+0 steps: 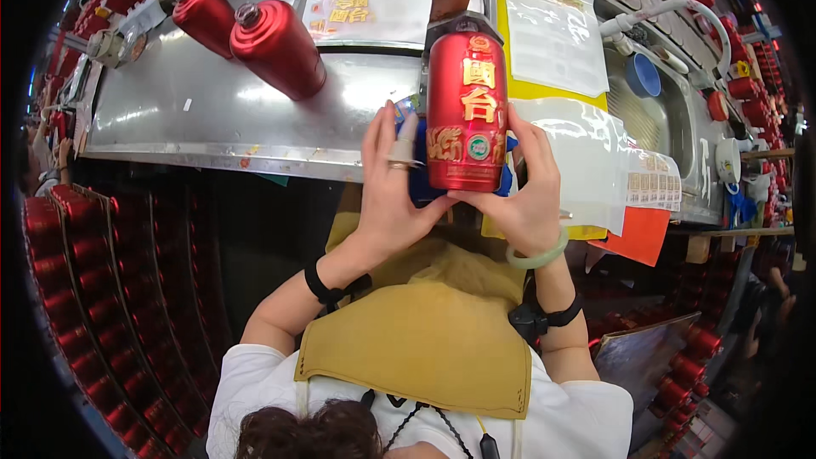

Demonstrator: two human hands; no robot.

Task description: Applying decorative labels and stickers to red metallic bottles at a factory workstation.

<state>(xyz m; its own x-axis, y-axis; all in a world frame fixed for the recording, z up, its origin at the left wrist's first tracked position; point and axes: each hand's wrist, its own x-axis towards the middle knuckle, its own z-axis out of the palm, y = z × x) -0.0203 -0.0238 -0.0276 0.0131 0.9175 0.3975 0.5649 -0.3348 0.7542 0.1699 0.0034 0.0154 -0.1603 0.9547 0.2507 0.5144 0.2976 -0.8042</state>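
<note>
A shiny red bottle [466,110] with gold lettering stands upright in the middle of the view, held between both my hands. My left hand [393,187] presses its left side, with a bandaged finger and a ring, and a blue cloth [421,183] lies between that palm and the bottle. My right hand [520,191] cups the bottle's lower right side and base; a pale green bangle circles that wrist. Both wrists carry black straps. A brown strip rises behind the bottle's top.
Two more red bottles [276,47] lie on the steel worktop [204,110] at the upper left. Papers in clear sleeves [552,21] hang to the right. A steel sink with a blue cup [643,75] sits further right. Racks of several red bottles [93,306] fill the lower left.
</note>
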